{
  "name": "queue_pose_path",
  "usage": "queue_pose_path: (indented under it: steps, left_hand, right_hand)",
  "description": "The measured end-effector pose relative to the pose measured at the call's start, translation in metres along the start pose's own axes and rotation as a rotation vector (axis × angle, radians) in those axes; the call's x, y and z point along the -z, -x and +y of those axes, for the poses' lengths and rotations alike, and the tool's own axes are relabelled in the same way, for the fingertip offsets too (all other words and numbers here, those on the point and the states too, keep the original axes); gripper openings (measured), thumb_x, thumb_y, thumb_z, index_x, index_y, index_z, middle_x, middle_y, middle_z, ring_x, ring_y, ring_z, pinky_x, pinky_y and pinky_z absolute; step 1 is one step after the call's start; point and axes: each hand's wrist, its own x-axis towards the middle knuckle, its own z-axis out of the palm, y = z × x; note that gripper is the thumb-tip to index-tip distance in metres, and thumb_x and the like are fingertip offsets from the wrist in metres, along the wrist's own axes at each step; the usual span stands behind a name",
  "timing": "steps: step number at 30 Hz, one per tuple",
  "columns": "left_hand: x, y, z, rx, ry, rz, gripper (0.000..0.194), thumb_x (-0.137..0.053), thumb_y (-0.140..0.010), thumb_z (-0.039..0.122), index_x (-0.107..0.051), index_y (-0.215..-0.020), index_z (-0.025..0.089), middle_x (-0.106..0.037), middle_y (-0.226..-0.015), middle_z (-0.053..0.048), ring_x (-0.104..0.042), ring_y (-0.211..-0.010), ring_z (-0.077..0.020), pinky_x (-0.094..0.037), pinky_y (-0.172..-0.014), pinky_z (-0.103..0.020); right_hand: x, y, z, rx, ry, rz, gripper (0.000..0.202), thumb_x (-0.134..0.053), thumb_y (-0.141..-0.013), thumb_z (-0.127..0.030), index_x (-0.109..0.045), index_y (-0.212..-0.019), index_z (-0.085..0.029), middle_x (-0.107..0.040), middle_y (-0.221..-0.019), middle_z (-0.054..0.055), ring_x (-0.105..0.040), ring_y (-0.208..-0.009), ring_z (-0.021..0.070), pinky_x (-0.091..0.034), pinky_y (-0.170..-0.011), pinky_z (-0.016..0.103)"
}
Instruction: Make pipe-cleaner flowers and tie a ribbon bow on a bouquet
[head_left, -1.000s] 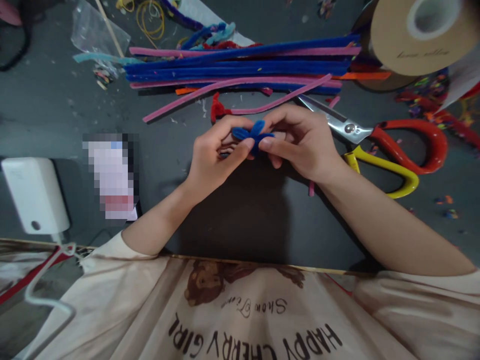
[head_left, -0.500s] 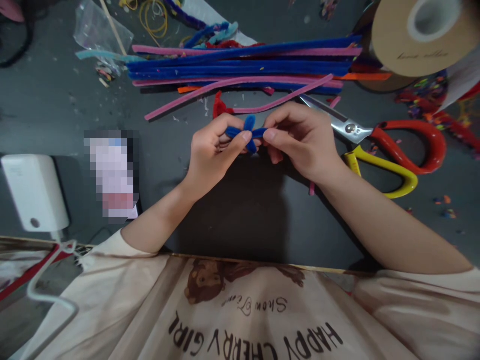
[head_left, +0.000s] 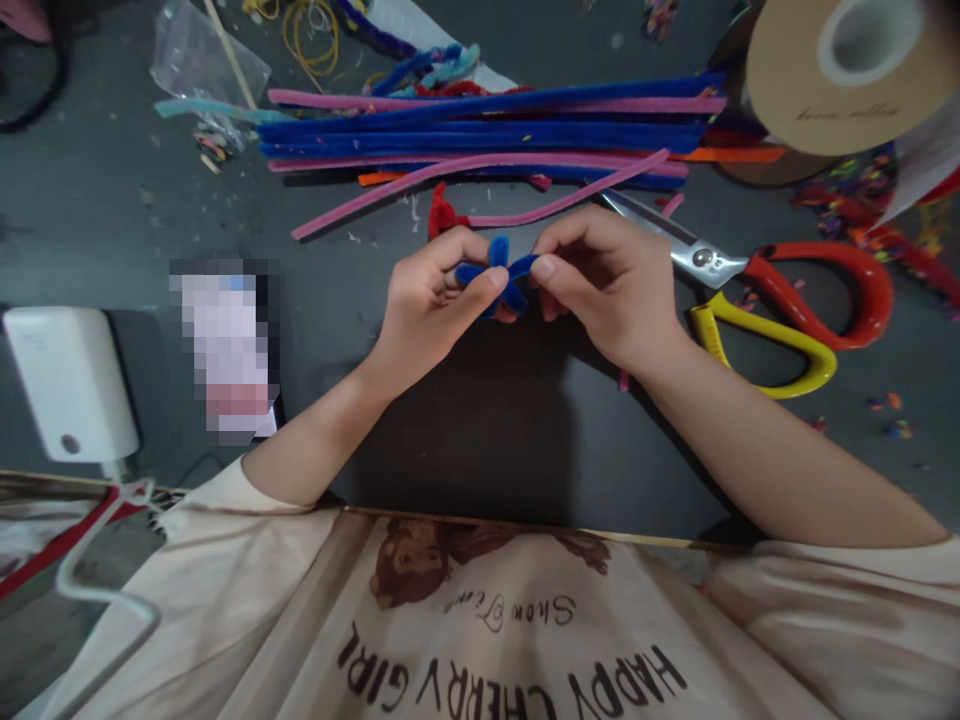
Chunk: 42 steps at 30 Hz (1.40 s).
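Note:
A small blue piece of bent pipe cleaner (head_left: 498, 250), with several looped arms, is between my two hands in the head view. My left hand (head_left: 439, 310) pinches its middle with the thumb on top. The fingertips of my right hand (head_left: 611, 285) grip the tip of its right arm. Just beyond them lie a red fuzzy piece (head_left: 442, 210) and a pink pipe cleaner (head_left: 525, 215). Parts of the blue piece are hidden behind my left fingers.
Blue and pink pipe cleaners (head_left: 480, 135) lie across the back. Scissors (head_left: 703, 258) rest beside my right hand, and a ribbon spool (head_left: 787, 90) is at the back right. At left are a blurred phone (head_left: 229, 350) and a white power bank (head_left: 71, 385) with a cable.
The blue piece has turned slightly in my fingers. Its right arm now curves upward, and its lower arm points more to the right. Both hands have shifted slightly.

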Motion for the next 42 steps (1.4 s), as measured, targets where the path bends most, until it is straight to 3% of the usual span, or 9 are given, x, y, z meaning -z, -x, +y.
queue_pose_path:
  steps: [4, 8, 14, 21, 29, 42]
  left_hand:
    - [0.0010, 0.0027, 0.0027, -0.064, -0.083, -0.093, 0.021, -0.057, -0.085, 0.039, -0.057, -0.077, 0.020, -0.056, -0.059, 0.004, -0.053, -0.049, -0.0027, -0.043, -0.045, -0.016]
    - [0.0018, 0.0028, 0.0017, -0.103, -0.148, -0.073, 0.018, -0.058, -0.085, 0.036, -0.057, -0.077, 0.021, -0.052, -0.058, 0.004, -0.047, -0.046, -0.0022, -0.037, -0.041, -0.017]
    - [0.0001, 0.0028, 0.0000, -0.101, -0.176, -0.009, 0.018, -0.057, -0.085, 0.034, -0.054, -0.073, 0.020, -0.052, -0.057, 0.005, -0.048, -0.046, -0.0019, -0.037, -0.042, -0.016]
    - [0.0003, 0.0045, -0.0022, -0.142, -0.278, -0.019, 0.012, -0.057, -0.084, 0.028, -0.054, -0.076, 0.020, -0.050, -0.058, 0.006, -0.049, -0.048, -0.0026, -0.036, -0.044, -0.017]
    - [0.0015, 0.0035, -0.0013, -0.118, -0.255, -0.094, 0.013, -0.057, -0.084, 0.030, -0.055, -0.077, 0.019, -0.057, -0.063, 0.004, -0.050, -0.051, -0.0032, -0.036, -0.047, -0.018]
    - [0.0006, 0.0048, -0.0010, -0.074, -0.192, -0.132, 0.012, -0.055, -0.085, 0.025, -0.052, -0.076, 0.019, -0.055, -0.061, 0.003, -0.052, -0.053, -0.0050, -0.038, -0.049, -0.020]
  right_hand:
    - [0.0024, -0.0011, 0.0004, -0.001, -0.068, -0.017, 0.018, -0.060, -0.085, -0.036, -0.058, -0.077, -0.020, -0.051, -0.065, -0.004, -0.047, -0.049, 0.0035, -0.039, -0.044, 0.018]
    - [0.0032, -0.0015, -0.0018, 0.008, -0.051, -0.084, 0.021, -0.061, -0.084, -0.039, -0.057, -0.075, -0.020, -0.052, -0.064, -0.004, -0.046, -0.050, 0.0041, -0.039, -0.045, 0.018]
    - [0.0026, -0.0006, 0.0009, 0.013, 0.002, -0.104, 0.017, -0.061, -0.084, -0.033, -0.060, -0.077, -0.018, -0.049, -0.062, -0.004, -0.043, -0.051, 0.0039, -0.035, -0.047, 0.019]
    - [0.0019, 0.0005, 0.0034, -0.018, 0.024, -0.132, 0.012, -0.059, -0.083, -0.025, -0.059, -0.073, -0.018, -0.044, -0.059, -0.004, -0.037, -0.050, 0.0046, -0.030, -0.046, 0.021]
    - [0.0017, 0.0006, 0.0049, -0.008, 0.023, -0.143, 0.008, -0.056, -0.081, -0.020, -0.057, -0.072, -0.019, -0.041, -0.058, -0.003, -0.037, -0.052, 0.0059, -0.029, -0.047, 0.021]
    - [0.0025, -0.0002, 0.0034, 0.070, 0.087, -0.201, 0.009, -0.051, -0.079, -0.012, -0.052, -0.071, -0.018, -0.039, -0.057, -0.005, -0.034, -0.051, 0.0046, -0.029, -0.047, 0.020]
